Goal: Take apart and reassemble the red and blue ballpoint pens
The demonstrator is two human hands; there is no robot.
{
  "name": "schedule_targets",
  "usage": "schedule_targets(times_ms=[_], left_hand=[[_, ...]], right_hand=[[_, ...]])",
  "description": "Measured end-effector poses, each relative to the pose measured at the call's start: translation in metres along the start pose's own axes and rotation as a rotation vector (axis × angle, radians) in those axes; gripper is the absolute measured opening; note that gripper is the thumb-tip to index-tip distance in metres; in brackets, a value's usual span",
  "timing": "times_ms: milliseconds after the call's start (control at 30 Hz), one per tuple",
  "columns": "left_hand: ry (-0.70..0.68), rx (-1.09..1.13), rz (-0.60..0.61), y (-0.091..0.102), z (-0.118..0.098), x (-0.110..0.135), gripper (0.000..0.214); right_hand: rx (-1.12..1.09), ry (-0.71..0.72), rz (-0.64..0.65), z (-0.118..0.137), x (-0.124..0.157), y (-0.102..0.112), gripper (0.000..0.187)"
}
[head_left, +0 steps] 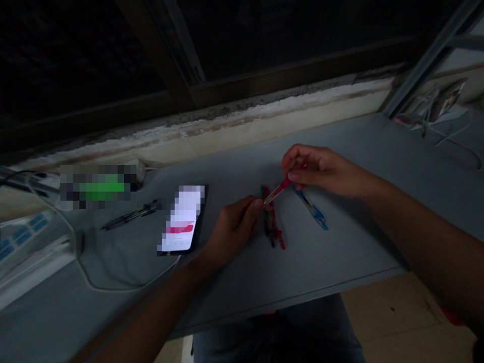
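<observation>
Between my two hands is a red pen [277, 192] with a clear barrel, slanting up to the right. My left hand [240, 220] pinches its lower left end. The fingers of my right hand [313, 169] are closed round its red upper end. Beneath the pen, red and dark pens [273, 224] lie close together on the grey table [234, 282], partly hidden by my left hand. A blue pen [314, 210] lies to their right, its upper end under my right hand.
Left of my hands lies a phone [185, 222] with a lit screen and a white cable [109, 289]. Farther left are black pens [130, 216] and a blurred-out object with green [102, 187]. A metal post [419, 65] and tangled cables [431, 108] stand at the right.
</observation>
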State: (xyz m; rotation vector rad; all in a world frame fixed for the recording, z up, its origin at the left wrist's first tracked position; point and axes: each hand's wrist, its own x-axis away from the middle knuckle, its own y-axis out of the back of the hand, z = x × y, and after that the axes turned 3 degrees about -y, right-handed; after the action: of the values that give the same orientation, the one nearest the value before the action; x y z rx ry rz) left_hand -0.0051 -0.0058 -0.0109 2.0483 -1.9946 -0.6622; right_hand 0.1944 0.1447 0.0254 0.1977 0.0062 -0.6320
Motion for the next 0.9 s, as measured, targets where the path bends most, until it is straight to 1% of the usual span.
schedule_targets(times_ms=[100,167,267,400,500,633,733,900], left_hand=[[0.002,-0.021,-0.002,-0.0001,0.0,-0.0004,0.04],[0.003,-0.03,-0.006,-0.0005,0.0002,-0.0007,0.038],[-0.004,-0.034,-0.031,-0.0012,0.0003,-0.0013,0.037],[-0.011,-0.026,-0.038,-0.0014,0.0015,-0.0013,0.038],[-0.007,-0.024,-0.02,-0.0016,0.003,-0.0009,0.038],[-0.011,-0.02,-0.019,-0.0023,0.0028,-0.0008,0.037],[-0.027,-0.028,-0.022,-0.0022,0.0013,-0.0011,0.036],[-0.032,-0.016,-0.013,-0.0014,0.0006,-0.0008,0.035]], right_hand=[[0.035,-0.022,-0.026,-0.0011,-0.0008,0.0013,0.031],[-0.015,-0.01,-0.013,-0.0013,-0.0014,0.0018,0.03],[-0.1,0.019,-0.031,-0.0009,-0.0024,0.001,0.036],[-0.016,-0.026,-0.09,-0.0023,-0.0035,-0.0003,0.027],[0.011,-0.053,-0.065,-0.0034,-0.003,0.0008,0.026],[-0.065,-0.037,-0.044,-0.0024,-0.0016,0.0019,0.022],[-0.076,-0.052,-0.062,-0.0012,-0.0018,0.0004,0.022],[0.013,-0.094,-0.095,0.0005,-0.0028,-0.0024,0.032]])
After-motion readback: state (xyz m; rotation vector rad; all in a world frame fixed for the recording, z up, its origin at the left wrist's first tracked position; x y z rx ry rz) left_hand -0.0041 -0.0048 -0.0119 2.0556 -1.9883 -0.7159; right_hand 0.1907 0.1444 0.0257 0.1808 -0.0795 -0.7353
